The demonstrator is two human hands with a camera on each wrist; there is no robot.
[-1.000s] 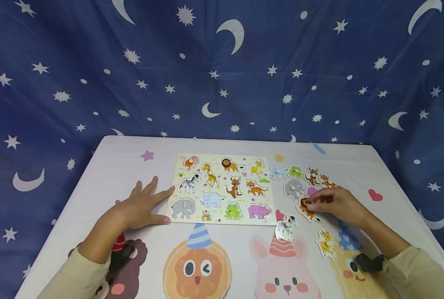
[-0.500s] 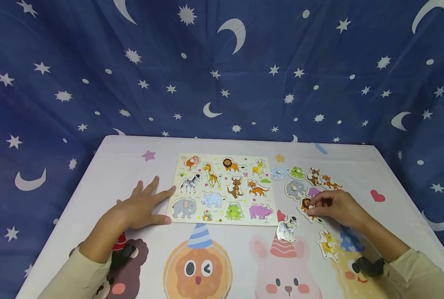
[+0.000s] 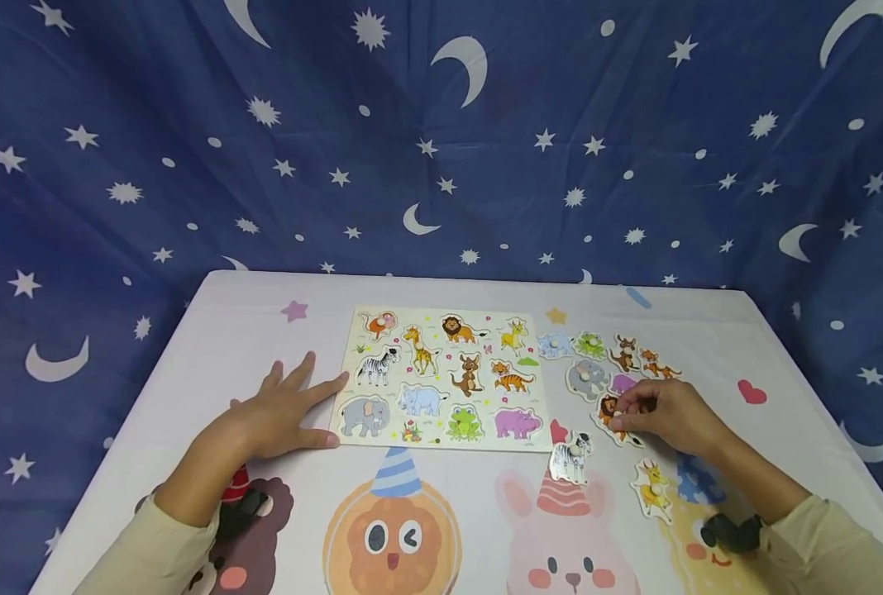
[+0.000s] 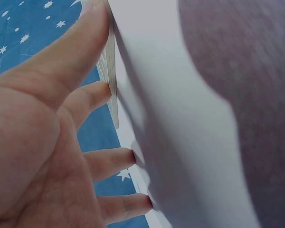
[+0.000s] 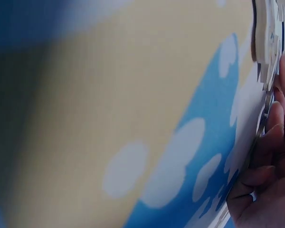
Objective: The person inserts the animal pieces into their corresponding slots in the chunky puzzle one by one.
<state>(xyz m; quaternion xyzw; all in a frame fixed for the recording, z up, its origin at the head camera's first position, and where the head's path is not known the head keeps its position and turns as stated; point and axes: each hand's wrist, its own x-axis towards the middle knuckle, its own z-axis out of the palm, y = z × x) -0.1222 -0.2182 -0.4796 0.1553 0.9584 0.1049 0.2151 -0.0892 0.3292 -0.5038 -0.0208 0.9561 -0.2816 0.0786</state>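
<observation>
A pale puzzle board printed with animals lies on the table. My left hand is spread at its left side, thumb and index fingertip at the board's edge; in the left wrist view, the other fingertips rest on the cloth. My right hand pinches the lion puzzle piece right of the board, its fingers partly covering it. The purple hippo piece is partly hidden behind that hand. In the right wrist view, curled fingers show at the right edge beside thin wooden pieces.
Around the right hand lie loose pieces: elephant, rhino, frog, kangaroo, tiger, zebra and a yellow horned animal. A starry blue curtain hangs behind the white patterned tablecloth.
The fingers of my right hand have shifted slightly at the lion piece, which stays among the loose pieces. My left hand keeps its place at the board.
</observation>
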